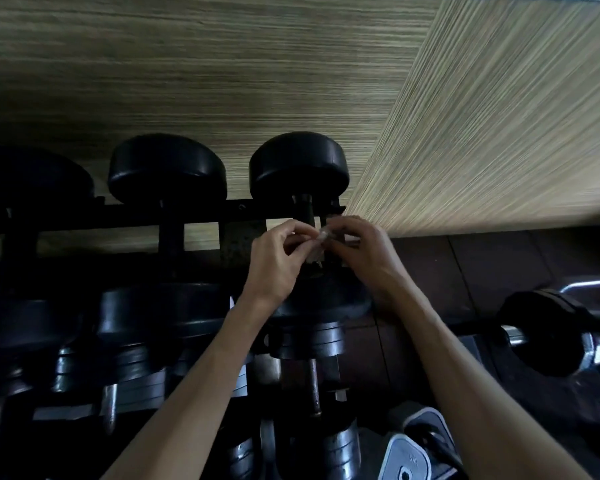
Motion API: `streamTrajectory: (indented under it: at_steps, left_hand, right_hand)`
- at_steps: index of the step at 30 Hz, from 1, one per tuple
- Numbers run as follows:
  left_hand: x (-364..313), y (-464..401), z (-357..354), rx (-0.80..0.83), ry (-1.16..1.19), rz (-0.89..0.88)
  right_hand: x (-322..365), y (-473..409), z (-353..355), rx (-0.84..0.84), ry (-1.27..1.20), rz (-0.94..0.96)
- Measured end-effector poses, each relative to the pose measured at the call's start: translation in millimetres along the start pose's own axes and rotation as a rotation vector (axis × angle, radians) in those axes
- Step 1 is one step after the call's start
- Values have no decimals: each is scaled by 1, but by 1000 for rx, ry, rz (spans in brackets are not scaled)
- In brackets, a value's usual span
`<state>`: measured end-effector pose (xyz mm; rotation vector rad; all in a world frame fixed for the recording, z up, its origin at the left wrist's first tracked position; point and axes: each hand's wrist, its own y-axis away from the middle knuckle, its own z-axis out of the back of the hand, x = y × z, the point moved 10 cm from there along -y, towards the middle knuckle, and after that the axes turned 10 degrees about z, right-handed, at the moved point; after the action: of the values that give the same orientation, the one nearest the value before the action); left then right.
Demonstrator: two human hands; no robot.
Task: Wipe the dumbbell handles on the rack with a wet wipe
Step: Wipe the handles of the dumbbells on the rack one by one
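Nearest, at six o'clock, a lower-tier dumbbell lies end-on with stacked chrome plates and a worn brownish handle; just right of it at five o'clock sits a grey oval plate, too dim to identify. Two bare forearms rise from the bottom edge toward the centre.

At the centre, the left hand and the right hand meet above the rightmost dumbbell of the upper tier. Both have curled fingers, and between their fingertips they pinch a small crumpled whitish wet wipe. The wipe sits right at that dumbbell's dark handle; whether it touches the handle cannot be told in the gloom.

At three o'clock, well apart from the hands, another dumbbell with a chrome collar lies over the dark tiled floor.

At nine to ten o'clock, the black rack carries further round black dumbbells in a row. Farthest, from eleven to two o'clock, a striped wood-grain wall fills the view.
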<state>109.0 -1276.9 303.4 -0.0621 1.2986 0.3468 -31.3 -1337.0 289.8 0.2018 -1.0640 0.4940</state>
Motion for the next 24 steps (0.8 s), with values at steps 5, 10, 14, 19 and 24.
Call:
streamTrajectory:
  at_steps: [5,10,14,19,24]
  left_hand:
    - [10,15,10,-196,-47,-42]
    - [18,39,5,-300,-84,-41]
    - [26,41,11,-365,-39,4]
    - [29,41,10,-352,-25,31]
    - [30,39,8,-333,-14,42]
  right_hand:
    - [-9,-2,11,-106,-3,-49]
    - [-19,-19,22,-302,127,-160]
    - [-18,-39,17,-346,149,-167]
    - [-31,-45,-19,-58,178,-216]
    - [-54,-18,-30,102,-123,-376]
